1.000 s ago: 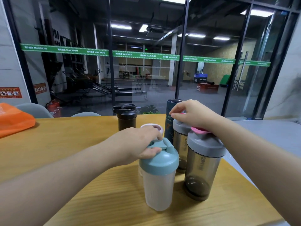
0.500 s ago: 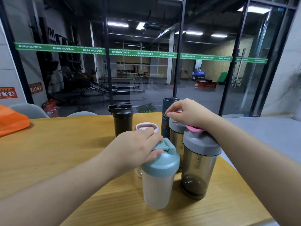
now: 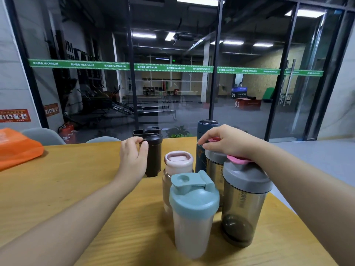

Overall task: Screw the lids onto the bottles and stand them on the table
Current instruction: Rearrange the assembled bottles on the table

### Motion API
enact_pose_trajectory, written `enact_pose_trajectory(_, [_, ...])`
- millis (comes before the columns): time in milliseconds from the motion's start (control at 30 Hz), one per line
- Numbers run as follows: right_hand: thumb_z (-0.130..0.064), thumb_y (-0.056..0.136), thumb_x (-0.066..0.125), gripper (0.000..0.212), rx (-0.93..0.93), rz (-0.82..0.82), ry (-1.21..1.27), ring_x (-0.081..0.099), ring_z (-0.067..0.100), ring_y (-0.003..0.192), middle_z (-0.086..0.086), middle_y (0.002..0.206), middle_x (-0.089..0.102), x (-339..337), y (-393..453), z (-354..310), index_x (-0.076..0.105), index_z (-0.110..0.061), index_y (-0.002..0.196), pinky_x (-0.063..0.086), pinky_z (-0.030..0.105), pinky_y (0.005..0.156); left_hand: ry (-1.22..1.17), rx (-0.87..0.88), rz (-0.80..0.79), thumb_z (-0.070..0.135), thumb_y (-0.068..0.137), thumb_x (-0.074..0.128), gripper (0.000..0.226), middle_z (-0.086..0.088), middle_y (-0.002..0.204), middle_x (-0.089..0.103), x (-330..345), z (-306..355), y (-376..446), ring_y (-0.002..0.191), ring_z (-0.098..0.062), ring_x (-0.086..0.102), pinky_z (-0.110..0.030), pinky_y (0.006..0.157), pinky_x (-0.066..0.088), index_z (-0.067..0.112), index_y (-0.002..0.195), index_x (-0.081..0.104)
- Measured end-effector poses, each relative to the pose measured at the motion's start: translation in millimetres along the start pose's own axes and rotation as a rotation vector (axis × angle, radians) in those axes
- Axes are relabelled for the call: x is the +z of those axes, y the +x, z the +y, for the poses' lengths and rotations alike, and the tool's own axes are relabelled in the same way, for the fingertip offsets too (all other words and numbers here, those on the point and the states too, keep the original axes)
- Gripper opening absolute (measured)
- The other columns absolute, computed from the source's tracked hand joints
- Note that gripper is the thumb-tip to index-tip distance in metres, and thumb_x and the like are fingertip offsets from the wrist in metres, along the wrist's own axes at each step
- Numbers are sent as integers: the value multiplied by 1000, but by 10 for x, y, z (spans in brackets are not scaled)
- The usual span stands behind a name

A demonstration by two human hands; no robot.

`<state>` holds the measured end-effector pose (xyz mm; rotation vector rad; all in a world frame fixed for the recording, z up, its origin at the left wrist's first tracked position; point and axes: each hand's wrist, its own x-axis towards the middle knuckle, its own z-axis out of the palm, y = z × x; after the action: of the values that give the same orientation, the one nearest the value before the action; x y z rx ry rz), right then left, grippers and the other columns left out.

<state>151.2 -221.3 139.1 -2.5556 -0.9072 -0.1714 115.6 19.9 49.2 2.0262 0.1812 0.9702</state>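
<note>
Several lidded bottles stand upright on the wooden table. Nearest is a clear bottle with a teal lid. To its right stands a smoky bottle with a grey lid and pink flap. Behind these are a pink-lidded bottle, a second grey-lidded smoky bottle and a dark blue tumbler. A black bottle stands further left. My left hand is at the black bottle's lid, fingers curled against its side. My right hand grips the lid of the rear grey-lidded bottle.
An orange bag lies at the table's far left. Grey chair backs show behind the far edge, in front of a glass wall. The table's right edge runs close to the smoky bottles.
My left hand has left the teal lid and moved back and left to the black bottle's lid. My right hand stays on the rear grey lid.
</note>
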Motion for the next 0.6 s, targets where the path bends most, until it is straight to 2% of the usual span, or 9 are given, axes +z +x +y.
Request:
enact_pose_trajectory(100, [-24,91,60,16,-15,-21,2,54,0,97,-10,106,64,4,18,19,69,-28,104,38,8,79,149,-95,5,22,95,48,36,-11,136,37,93,-72,187,130,-27,31,-35,107,25,9,129,44])
enact_pose_trajectory(167, [-23,92,59,17,-30,-30,1,55,0,98,-11,105,64,8,34,28,69,-27,105,38,14,87,303,-61,-33,23,93,53,43,-9,143,33,150,-92,288,133,-28,26,-38,109,23,13,133,42])
enact_pose_trajectory(267, [-25,92,59,18,-51,-51,-23,49,-5,85,-16,93,59,17,59,51,69,-28,106,38,15,80,525,43,-155,29,92,55,54,-4,153,24,240,-61,446,140,-27,18,-41,112,21,18,140,35])
enact_pose_trajectory(333, [-29,92,58,17,-49,-74,-58,46,4,94,-10,94,59,31,86,69,67,-33,106,41,27,89,577,35,-253,30,92,56,59,-3,157,18,305,-19,568,141,-29,15,-42,112,21,18,144,30])
enact_pose_trajectory(433, [-32,92,57,18,-40,-104,-90,37,13,106,-9,94,55,42,101,89,63,-39,107,37,42,99,640,11,-328,31,91,57,63,-5,157,20,387,44,747,138,-33,19,-45,109,25,19,146,27])
enact_pose_trajectory(533, [-31,92,57,16,-50,-109,-85,37,14,106,-6,102,57,43,119,98,60,-42,104,36,45,101,700,25,-356,31,91,58,61,-9,143,40,438,100,865,131,-33,28,-46,103,32,21,144,31])
enact_pose_trajectory(600, [-31,92,57,15,-58,-99,-80,39,13,101,-4,107,59,45,127,101,60,-43,102,37,46,100,678,-4,-377,30,91,56,60,-11,135,44,474,112,917,130,-33,27,-45,101,34,24,145,30])
